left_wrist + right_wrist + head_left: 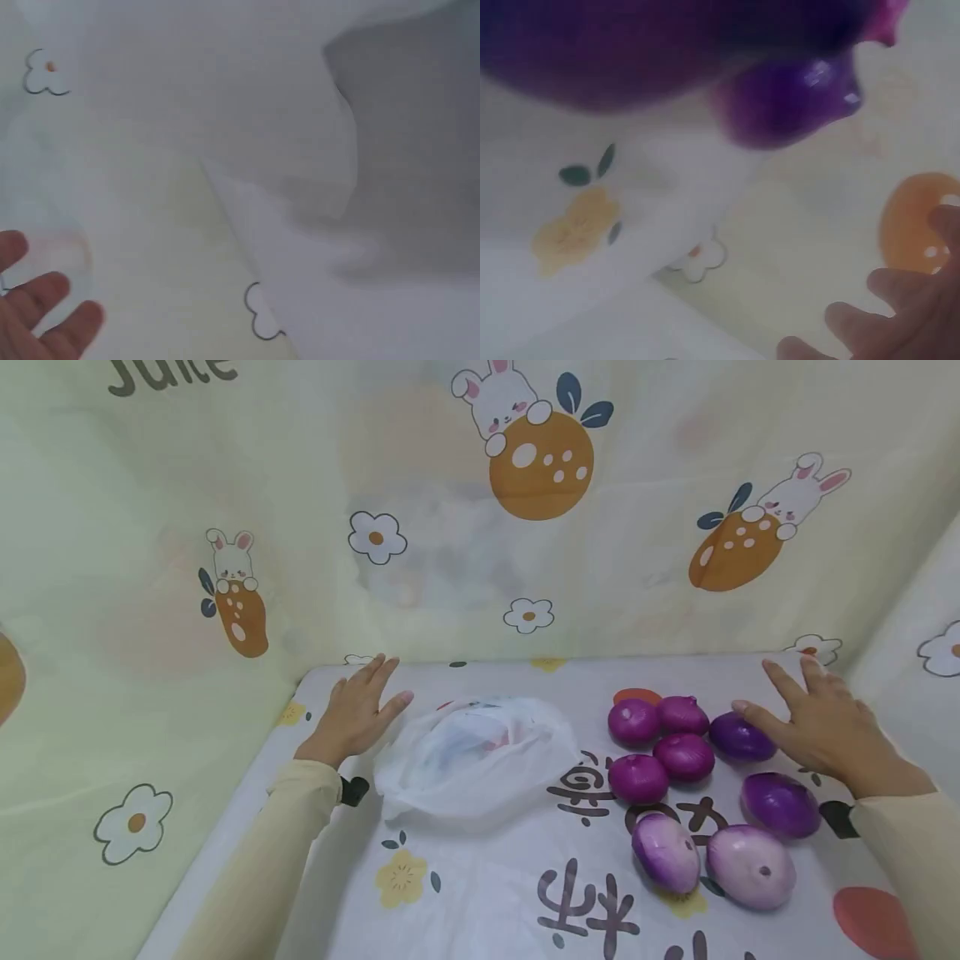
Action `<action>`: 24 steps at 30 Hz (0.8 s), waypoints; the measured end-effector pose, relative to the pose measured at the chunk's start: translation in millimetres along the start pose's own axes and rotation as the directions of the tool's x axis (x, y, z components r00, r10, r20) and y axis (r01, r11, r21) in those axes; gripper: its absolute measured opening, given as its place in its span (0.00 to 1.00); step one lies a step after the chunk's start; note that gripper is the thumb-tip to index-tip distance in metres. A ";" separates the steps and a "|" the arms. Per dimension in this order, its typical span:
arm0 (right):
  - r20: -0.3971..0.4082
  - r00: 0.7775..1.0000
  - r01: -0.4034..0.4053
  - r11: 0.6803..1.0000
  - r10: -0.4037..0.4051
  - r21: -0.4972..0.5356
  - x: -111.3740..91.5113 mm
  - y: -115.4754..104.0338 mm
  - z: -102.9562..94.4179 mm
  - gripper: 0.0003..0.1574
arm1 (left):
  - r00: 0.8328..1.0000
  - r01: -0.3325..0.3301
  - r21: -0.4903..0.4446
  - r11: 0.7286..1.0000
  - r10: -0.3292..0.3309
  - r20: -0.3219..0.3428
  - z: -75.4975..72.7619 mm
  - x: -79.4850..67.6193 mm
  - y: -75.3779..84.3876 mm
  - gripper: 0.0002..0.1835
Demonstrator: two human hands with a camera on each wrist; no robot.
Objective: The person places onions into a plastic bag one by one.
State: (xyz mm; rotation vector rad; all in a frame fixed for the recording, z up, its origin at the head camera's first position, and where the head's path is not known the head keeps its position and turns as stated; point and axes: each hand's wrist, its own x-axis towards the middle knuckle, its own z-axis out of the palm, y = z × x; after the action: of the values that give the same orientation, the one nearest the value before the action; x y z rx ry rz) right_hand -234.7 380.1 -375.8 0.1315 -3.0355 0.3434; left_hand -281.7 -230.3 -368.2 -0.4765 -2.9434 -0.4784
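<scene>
My left hand (352,714) is at the left of a crumpled, translucent white plastic bag (472,760), fingers extended toward the back edge and thumb near the bag. Its fingertips (71,330) show at the lower left of the left wrist view, with nothing between them. Beyond the onions on the right, my right hand (828,731) has its fingers spread. Its thumb is by a dark purple onion (741,737); whether they touch I cannot tell. Several red onions lie together, including a magenta one (638,778) and a paler one (751,867). In the right wrist view, purple onions (791,101) loom close at the top.
A white patterned cloth (465,893) with flowers and dark lettering covers the table. Behind it rises a pale curtain (450,585) printed with rabbits and fruit, and similar fabric walls (112,718) stand at both sides.
</scene>
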 end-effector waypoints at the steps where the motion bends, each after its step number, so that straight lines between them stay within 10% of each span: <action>1: -0.016 1.000 0.012 1.000 -0.012 0.006 -2.5 -4.2 -0.6 0.58 | 1.000 0.003 -0.021 1.000 -0.003 0.002 -1.6 -4.1 1.3 0.42; 15: -0.080 0.989 0.135 0.976 -0.122 0.169 -58.8 -63.9 -1.6 0.54 | 0.995 0.064 -0.338 0.939 -0.034 0.094 4.6 -68.2 25.3 0.47; 24: 0.089 0.984 0.132 0.965 -0.155 0.227 -90.9 -111.4 17.1 0.58 | 0.992 0.100 -0.376 0.921 -0.064 0.107 19.0 -108.8 33.4 0.47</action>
State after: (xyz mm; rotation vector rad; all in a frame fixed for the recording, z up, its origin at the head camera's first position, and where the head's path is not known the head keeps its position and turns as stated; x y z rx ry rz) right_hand -135.2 275.0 -376.5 0.3949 -3.0570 0.6815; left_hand -169.6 -225.3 -394.7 -0.4225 -2.9689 -1.0798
